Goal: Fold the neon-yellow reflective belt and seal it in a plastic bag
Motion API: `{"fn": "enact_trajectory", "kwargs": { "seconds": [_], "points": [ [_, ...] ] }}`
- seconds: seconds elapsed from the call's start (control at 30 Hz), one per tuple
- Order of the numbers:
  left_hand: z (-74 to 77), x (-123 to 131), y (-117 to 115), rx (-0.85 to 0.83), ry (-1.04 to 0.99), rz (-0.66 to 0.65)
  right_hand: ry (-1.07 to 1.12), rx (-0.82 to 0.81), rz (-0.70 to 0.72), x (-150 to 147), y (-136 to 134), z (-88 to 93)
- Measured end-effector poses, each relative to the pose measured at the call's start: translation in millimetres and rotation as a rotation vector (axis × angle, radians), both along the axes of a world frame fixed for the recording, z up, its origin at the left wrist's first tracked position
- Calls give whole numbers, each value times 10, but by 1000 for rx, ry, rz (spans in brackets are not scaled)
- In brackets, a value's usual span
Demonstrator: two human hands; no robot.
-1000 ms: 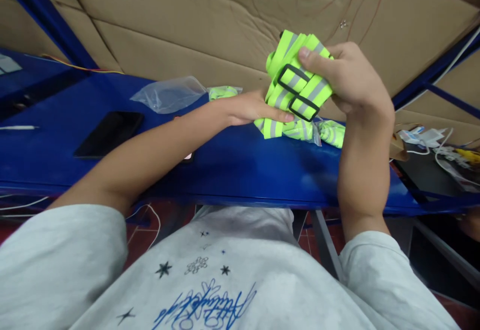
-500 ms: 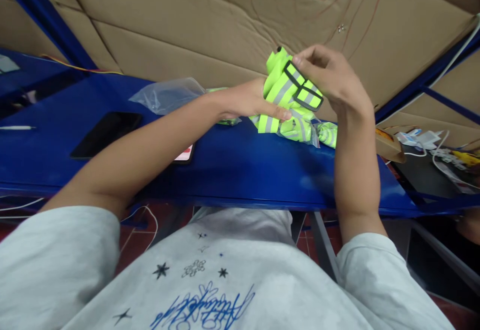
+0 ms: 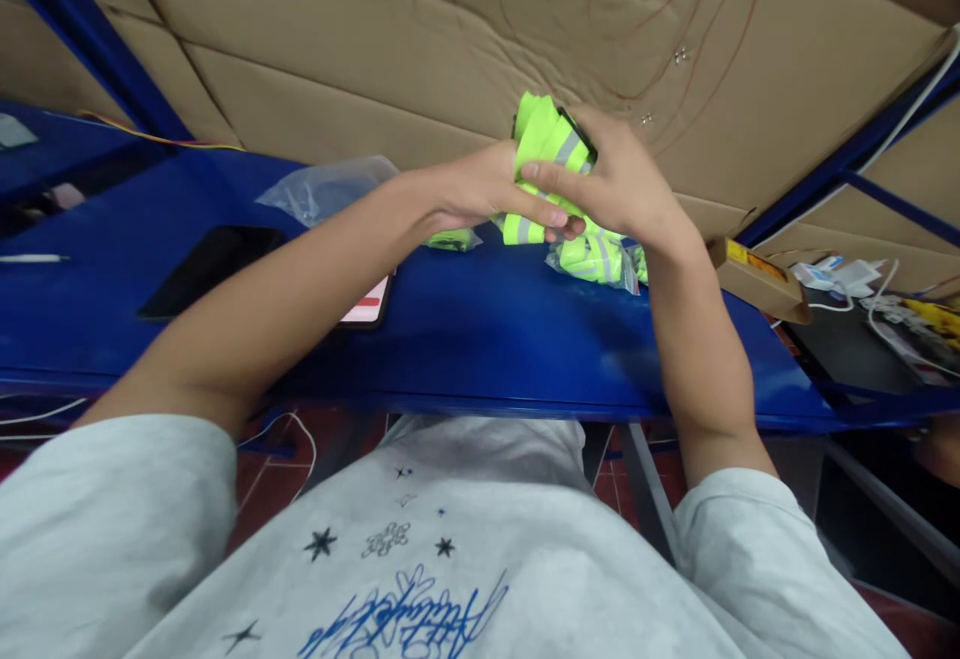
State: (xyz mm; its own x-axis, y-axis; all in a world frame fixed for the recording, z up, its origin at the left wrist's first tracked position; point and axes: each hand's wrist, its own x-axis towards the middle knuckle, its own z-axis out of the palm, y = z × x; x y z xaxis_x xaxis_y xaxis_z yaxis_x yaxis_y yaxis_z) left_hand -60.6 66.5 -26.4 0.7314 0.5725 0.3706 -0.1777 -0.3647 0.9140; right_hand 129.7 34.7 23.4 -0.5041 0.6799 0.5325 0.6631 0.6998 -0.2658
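A bundled neon-yellow reflective vest point(image 3: 536, 144) with grey stripes and dark edging is held up above the blue table point(image 3: 480, 339). My left hand point(image 3: 491, 184) grips its left and lower side, thumb stretched across the front. From the right, my right hand point(image 3: 619, 179) wraps round the bundle, its thumb lying over the fabric and its other fingers mostly hidden behind. Just below lies a similar yellow bundle in a clear bag point(image 3: 596, 259). Another yellow packet point(image 3: 454, 239) shows partly beneath my left wrist.
A clear plastic bag point(image 3: 322, 189) lies behind my left forearm. A black tablet-like slab point(image 3: 210, 269) and a phone with a lit screen point(image 3: 367, 304) are on the table at left. A small cardboard box point(image 3: 757, 279) stands at right. Cardboard point(image 3: 375, 39) walls the back.
My right hand has moved left and closed round the vest, covering the dark-edged flaps it was pinching. The bundle has shifted slightly left and looks more compact.
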Motion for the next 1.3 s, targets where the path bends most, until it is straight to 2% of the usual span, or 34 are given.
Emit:
{"fn": "enact_trajectory", "kwargs": {
  "seconds": [0.1, 0.2, 0.3, 0.37, 0.43, 0.53, 0.63, 0.73, 0.83, 0.93, 1.0, 1.1, 1.17, 1.2, 1.23, 1.3],
  "points": [
    [-44, -88, 148, -100, 112, -67, 69, 70, 0, -57, 79, -45],
    [-85, -144, 288, -133, 192, -65, 105, 52, 35, -48, 54, -5],
    [-55, -135, 278, -84, 194, 60, 270, -42, 66, 24, -17, 66],
    [-5, -90, 180, -16, 102, 191, 378, -177, 96, 78, -38, 93],
    [45, -28, 58, 56, -7, 275, 426, -322, 132, 112, -18, 94],
    [84, 53, -54, 104, -58, 356, 410, -408, 117, 109, 81, 61],
    [71, 72, -9, 156, -77, 435, 338, -406, 79, 63, 207, 7],
    [39, 22, 127, 291, -157, 442, 339, -438, 78, 24, 266, -33],
    [44, -47, 190, 372, -212, 510, 434, -513, 183, 20, 222, -40],
    [112, -73, 97, 334, -9, 646, 557, -577, 322, 29, 152, -36],
    [178, -70, 0, 275, 147, 626, 614, -583, 379, 19, 138, -46],
    [265, -142, -29, 218, 154, 352, 675, -580, 412, -28, 192, -84],
    [289, -325, 105, 208, 184, 168, 718, -555, 389, -61, 266, -123],
    [286, -465, 218, 233, 237, 135, 727, -534, 364, -68, 308, -150],
    [270, -633, 353, 294, 315, 182, 731, -506, 333, -65, 349, -184],
    [203, -1015, 642, 623, 586, 529, 739, -466, 268, -18, 410, -283]
  ]
}}
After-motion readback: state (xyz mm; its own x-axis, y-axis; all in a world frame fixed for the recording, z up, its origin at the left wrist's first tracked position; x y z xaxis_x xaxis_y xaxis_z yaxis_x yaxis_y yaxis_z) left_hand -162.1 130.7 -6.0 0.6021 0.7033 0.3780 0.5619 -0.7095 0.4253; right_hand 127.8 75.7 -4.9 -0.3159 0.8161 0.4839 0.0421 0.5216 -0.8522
